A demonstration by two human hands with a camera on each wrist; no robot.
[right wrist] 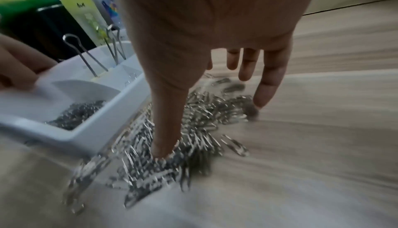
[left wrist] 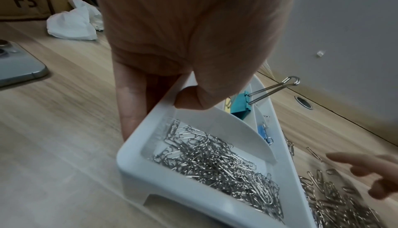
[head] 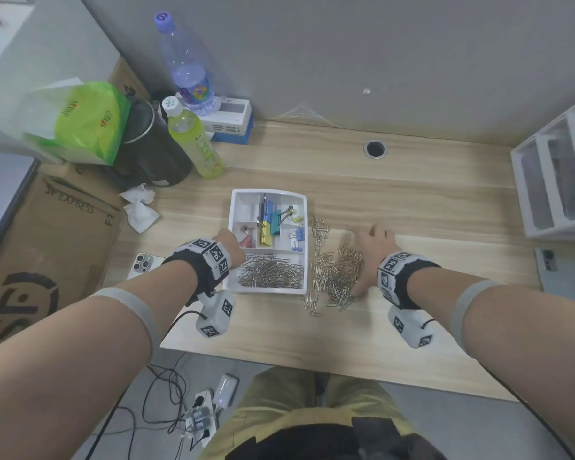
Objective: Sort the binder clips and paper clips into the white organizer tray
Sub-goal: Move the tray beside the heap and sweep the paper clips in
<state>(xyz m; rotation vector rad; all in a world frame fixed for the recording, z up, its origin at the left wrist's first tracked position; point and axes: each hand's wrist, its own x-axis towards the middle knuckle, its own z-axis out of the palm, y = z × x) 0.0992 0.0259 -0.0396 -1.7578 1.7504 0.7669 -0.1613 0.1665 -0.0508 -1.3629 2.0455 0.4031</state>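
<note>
The white organizer tray (head: 262, 291) sits mid-table. Its front compartment holds a heap of silver paper clips (left wrist: 215, 160). Teal (head: 275, 220), yellow (head: 265, 234) and small blue binder clips (head: 298, 238) lie in the rear compartments. My left hand (head: 229, 241) grips the tray's left wall, with the thumb (left wrist: 189, 99) inside the rim and the fingers (left wrist: 131, 112) outside. Right of the tray, a loose pile of paper clips (head: 335, 275) lies on the table. My right hand (head: 369, 252) is spread over it, thumb (right wrist: 165, 126) and fingertips (right wrist: 266, 87) touching the clips.
A phone (head: 143, 262) lies left of the tray, with crumpled tissue (head: 140, 209) behind it. Bottles (head: 196, 141), a black cup (head: 150, 151) and a cardboard box (head: 47, 244) crowd the left. A white drawer unit (head: 558, 180) stands at the right, a cable hole (head: 375, 149) at the back.
</note>
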